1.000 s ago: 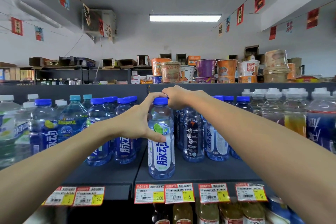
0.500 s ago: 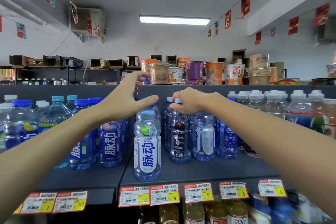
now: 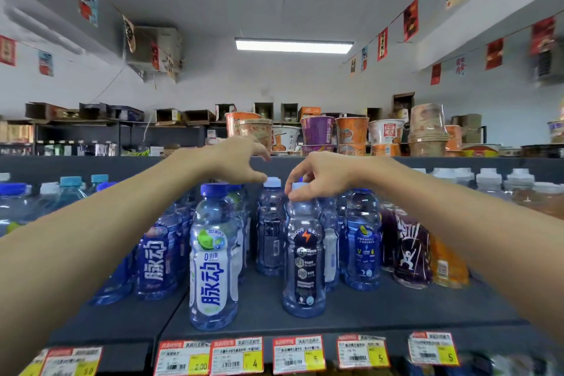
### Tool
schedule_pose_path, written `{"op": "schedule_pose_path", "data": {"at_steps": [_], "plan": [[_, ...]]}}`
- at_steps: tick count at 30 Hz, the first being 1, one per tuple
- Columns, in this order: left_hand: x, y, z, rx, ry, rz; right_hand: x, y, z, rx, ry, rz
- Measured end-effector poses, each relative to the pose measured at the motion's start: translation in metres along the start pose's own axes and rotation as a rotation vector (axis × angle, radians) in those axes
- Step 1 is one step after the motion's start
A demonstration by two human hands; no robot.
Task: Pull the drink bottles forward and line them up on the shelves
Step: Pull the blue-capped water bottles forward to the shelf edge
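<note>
Dark grey shop shelving (image 3: 360, 311) carries rows of plastic drink bottles, with red-and-yellow price tags (image 3: 238, 356) clipped along its front edge. On top of the unit, behind the bottles, stand instant noodle cups (image 3: 351, 131) in orange, purple and white; their lids are on and the contents cannot be seen.

Bottle positions:
- A white-label bottle (image 3: 213, 259) with a dark blue cap stands upright near the front edge, left of centre. It holds clear liquid.
- A black-label bottle (image 3: 303, 256) with a pale blue cap stands upright to its right, slightly further back. Its liquid is also clear.
- A second pale-capped bottle (image 3: 270, 232) stands behind and between these two.
- Blue-label bottles (image 3: 155, 262) fill the left section; bottles with purple and orange labels (image 3: 421, 253) stand to the right.

Hand positions:
- The right hand (image 3: 323, 175) is over the black-label bottle, thumb and fingertips closed around its cap.
- The left hand (image 3: 238, 159) is above the rear pale-capped bottle, fingers spread and curled, gripping nothing. Its thumb tip is just beside that cap; contact cannot be confirmed.
</note>
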State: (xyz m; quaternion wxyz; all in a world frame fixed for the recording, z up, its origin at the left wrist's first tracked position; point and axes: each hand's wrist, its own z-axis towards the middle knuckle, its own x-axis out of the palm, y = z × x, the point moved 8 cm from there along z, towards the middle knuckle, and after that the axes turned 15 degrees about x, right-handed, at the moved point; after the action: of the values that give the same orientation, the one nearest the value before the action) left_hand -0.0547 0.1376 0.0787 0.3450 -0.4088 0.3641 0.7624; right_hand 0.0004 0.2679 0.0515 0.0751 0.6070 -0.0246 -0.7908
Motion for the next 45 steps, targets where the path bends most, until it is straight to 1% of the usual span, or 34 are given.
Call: {"op": "schedule_pose_path", "data": {"at_steps": [4, 6, 8, 11, 19, 27, 31, 40, 43, 45], "plan": [[0.037, 0.003, 0.036, -0.083, 0.276, -0.011, 0.000, -0.010, -0.006, -0.017, -0.051, 0.015], [0.053, 0.005, 0.047, -0.113, 0.358, 0.023, 0.001, -0.011, -0.007, -0.026, -0.072, 0.016], [0.064, 0.008, 0.053, -0.139, 0.403, 0.081, 0.002, -0.013, -0.006, -0.019, -0.083, 0.017], [0.077, 0.009, 0.058, -0.170, 0.399, 0.074, 0.005, -0.017, -0.002, -0.018, -0.072, 0.044], [0.075, 0.004, 0.068, -0.172, 0.255, 0.055, 0.008, -0.024, 0.001, -0.036, -0.076, 0.134], [0.067, -0.003, 0.066, -0.120, 0.230, 0.000, 0.007, -0.024, 0.003, -0.024, -0.086, 0.136], [0.062, 0.009, 0.059, -0.148, 0.250, -0.021, 0.009, -0.026, 0.004, -0.019, -0.074, 0.142], [0.055, 0.002, 0.051, -0.067, 0.286, -0.086, 0.008, -0.027, 0.002, -0.010, -0.090, 0.140], [0.055, -0.006, 0.046, -0.057, 0.348, -0.091, 0.007, -0.025, 0.001, -0.034, -0.090, 0.142], [0.058, -0.009, 0.043, -0.060, 0.412, -0.029, 0.006, -0.024, 0.000, -0.039, -0.092, 0.134]]}}
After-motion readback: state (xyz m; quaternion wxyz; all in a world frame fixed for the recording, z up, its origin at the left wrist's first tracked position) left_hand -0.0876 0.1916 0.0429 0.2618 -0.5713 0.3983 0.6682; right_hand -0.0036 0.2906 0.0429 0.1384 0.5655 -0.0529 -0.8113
